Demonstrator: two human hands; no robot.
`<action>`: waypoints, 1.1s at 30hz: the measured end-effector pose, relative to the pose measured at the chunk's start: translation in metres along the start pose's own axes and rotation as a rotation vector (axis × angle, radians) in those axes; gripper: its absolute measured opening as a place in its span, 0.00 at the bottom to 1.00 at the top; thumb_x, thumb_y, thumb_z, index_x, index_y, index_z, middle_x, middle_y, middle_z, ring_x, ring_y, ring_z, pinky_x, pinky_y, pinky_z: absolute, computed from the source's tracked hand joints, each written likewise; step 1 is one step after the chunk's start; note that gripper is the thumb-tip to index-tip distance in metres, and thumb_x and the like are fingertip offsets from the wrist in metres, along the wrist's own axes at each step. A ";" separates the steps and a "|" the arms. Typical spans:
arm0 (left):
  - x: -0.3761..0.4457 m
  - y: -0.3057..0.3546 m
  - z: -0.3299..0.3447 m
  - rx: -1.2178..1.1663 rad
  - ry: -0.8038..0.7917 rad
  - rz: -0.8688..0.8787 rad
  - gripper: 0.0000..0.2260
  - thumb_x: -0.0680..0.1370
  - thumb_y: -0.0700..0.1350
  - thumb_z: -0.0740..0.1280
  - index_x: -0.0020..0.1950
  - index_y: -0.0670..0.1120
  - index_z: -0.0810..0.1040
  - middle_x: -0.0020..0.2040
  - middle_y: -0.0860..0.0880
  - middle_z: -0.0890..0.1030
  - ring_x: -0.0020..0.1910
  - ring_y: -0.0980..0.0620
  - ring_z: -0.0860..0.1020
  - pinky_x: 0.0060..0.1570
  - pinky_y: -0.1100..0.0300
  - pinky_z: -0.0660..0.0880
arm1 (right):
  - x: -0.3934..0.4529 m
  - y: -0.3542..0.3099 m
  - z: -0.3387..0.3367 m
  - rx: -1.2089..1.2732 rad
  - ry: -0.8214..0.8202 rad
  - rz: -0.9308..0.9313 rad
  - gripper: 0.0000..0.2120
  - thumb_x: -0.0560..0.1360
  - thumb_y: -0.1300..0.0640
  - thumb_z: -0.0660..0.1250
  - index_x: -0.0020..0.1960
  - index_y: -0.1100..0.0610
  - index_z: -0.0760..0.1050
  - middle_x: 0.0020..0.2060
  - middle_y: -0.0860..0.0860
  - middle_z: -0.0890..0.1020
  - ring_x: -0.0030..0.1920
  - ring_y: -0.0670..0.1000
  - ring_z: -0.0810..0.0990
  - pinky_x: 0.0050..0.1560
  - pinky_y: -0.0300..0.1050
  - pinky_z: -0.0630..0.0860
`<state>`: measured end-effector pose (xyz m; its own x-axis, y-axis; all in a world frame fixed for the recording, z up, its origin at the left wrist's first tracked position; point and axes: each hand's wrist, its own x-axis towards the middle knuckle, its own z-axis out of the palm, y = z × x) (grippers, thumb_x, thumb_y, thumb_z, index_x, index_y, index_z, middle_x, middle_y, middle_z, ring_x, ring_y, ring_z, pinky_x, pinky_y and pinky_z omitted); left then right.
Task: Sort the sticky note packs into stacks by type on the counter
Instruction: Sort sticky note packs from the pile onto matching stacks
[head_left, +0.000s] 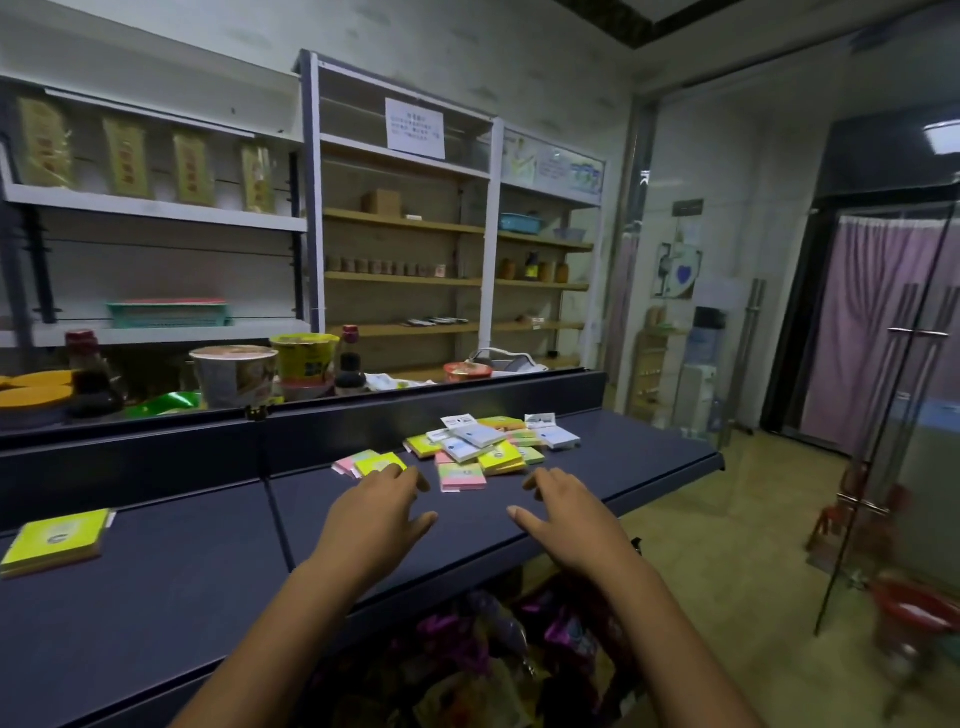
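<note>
Print on the wall notice is too blurred to read; both forearms run off the bottom edge.

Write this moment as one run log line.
left hand: open, over counter | right hand: open | mixed pile: unsorted | yellow pack: set apart left

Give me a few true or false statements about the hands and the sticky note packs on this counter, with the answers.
1. Both hands hold nothing. True: left hand and right hand are open.
2. A yellow-green pack lies apart at the counter's left end. True.
3. The mixed pile is already sorted into stacks. False: packs lie jumbled and overlapping.
4. The right hand grips a white pack. False: it lies untouched at the pile's right.
5. The pink pack lies on the floor. False: on the counter.
</note>
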<state>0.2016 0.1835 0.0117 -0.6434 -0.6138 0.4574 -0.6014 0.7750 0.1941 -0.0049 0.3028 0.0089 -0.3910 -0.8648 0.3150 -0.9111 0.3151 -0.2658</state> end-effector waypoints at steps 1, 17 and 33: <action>0.006 0.002 0.005 -0.007 -0.001 0.003 0.17 0.79 0.58 0.64 0.65 0.54 0.70 0.62 0.55 0.74 0.60 0.54 0.73 0.52 0.58 0.74 | 0.004 0.005 0.000 -0.003 -0.002 0.001 0.21 0.79 0.39 0.60 0.66 0.50 0.68 0.62 0.48 0.74 0.64 0.50 0.72 0.61 0.49 0.73; 0.130 -0.007 0.086 -0.067 0.021 -0.024 0.15 0.78 0.58 0.64 0.63 0.56 0.72 0.60 0.56 0.76 0.60 0.54 0.74 0.51 0.55 0.76 | 0.123 0.074 0.027 -0.046 0.016 0.006 0.21 0.79 0.40 0.62 0.66 0.51 0.70 0.63 0.49 0.75 0.64 0.51 0.72 0.61 0.50 0.74; 0.207 0.007 0.147 0.003 0.030 -0.226 0.16 0.78 0.59 0.64 0.63 0.56 0.72 0.59 0.57 0.76 0.60 0.54 0.74 0.49 0.56 0.75 | 0.231 0.148 0.061 0.066 -0.024 -0.168 0.18 0.78 0.40 0.63 0.62 0.50 0.71 0.61 0.46 0.76 0.62 0.49 0.74 0.58 0.49 0.74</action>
<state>-0.0051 0.0398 -0.0200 -0.4778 -0.7669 0.4284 -0.7300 0.6179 0.2921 -0.2219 0.1259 -0.0137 -0.2304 -0.9122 0.3388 -0.9524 0.1399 -0.2710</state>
